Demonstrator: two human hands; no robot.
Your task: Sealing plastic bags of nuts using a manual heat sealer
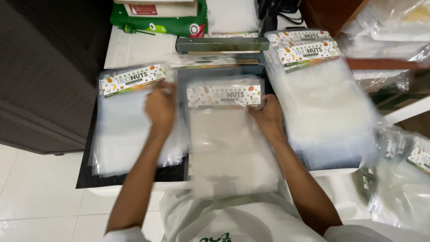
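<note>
Clear plastic bags [228,143] with a printed card header lie in a stack at the middle of the table, just in front of the green bar-shaped heat sealer [221,45]. Both hands are on this stack, apart from each other. The left hand [160,107] rests at its upper left corner, the right hand [268,115] at its upper right corner, beside the header. The frame is blurred with motion, so I cannot tell whether the fingers pinch the top bag or only press on it.

To handle the stack well here, I judge that the grip should stay at both top corners, so the thin film lies flat and the header sits square to the sealer bar. Slippery film tends to slide, so even pressure from both sides would help.

A second stack of bags [134,130] lies just to the left on a dark mat [89,179]. A taller pile [327,103] stands to the right. More loose bags [403,179] sit at the far right, off the white table [134,49].
</note>
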